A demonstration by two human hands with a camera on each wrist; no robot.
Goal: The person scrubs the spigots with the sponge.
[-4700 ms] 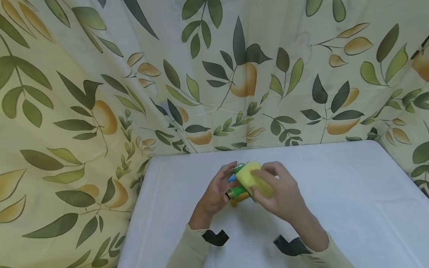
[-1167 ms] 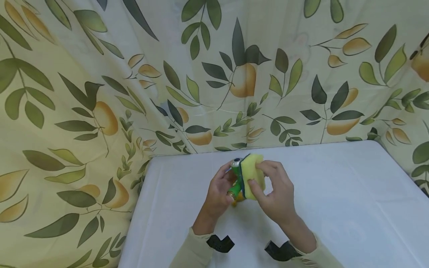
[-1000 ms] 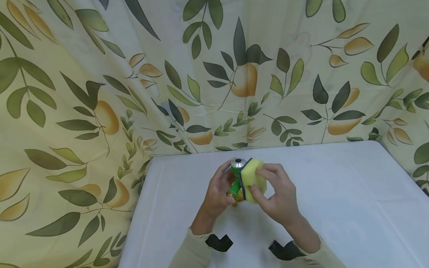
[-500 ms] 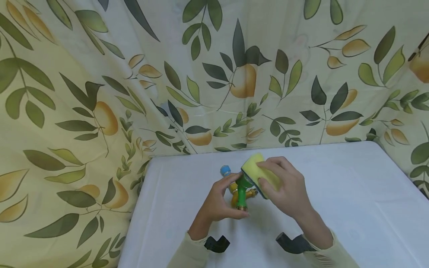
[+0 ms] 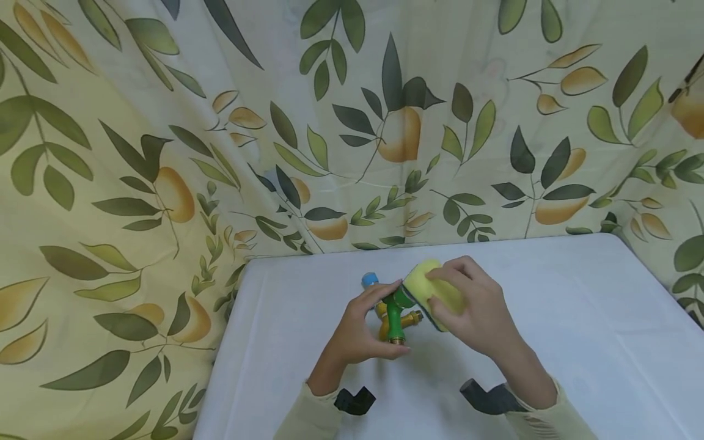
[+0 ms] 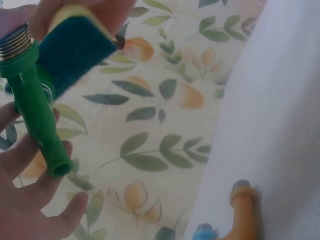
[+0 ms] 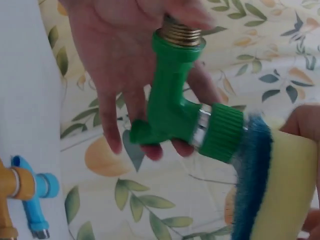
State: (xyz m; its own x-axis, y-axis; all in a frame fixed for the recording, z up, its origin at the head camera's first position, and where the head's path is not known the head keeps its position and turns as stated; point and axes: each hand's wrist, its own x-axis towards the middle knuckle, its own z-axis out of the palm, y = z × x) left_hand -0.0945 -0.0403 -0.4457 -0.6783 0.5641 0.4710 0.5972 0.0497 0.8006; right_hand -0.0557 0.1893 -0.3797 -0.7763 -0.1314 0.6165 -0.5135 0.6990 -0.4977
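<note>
My left hand (image 5: pixel 352 333) holds a green plastic tap (image 5: pixel 395 324), thumb at its brass-coloured threaded end and fingers around the far side. In the right wrist view the tap's ribbed knob (image 7: pixel 223 132) faces right, with a silver collar behind it. My right hand (image 5: pixel 484 315) pinches a yellow sponge (image 5: pixel 434 287) between thumb and fingers. Its dark blue-green scouring side (image 7: pixel 254 172) lies against the end face of the knob. The left wrist view shows the tap's open spout end (image 6: pixel 61 168) and the scouring side beyond it.
Behind the left hand, on the white table (image 5: pixel 550 318), lie an orange tap (image 5: pixel 410 318) and a blue tap (image 5: pixel 370 279). A fruit-and-leaf patterned cloth (image 5: pixel 352 134) hangs along the table's back and left sides. Black wrist cameras (image 5: pixel 354 401) sit at both cuffs.
The green tap has been turned in my left hand, its knob now to the right and threaded end towards me. The sponge has shifted right and tilted; the orange and blue taps show more.
</note>
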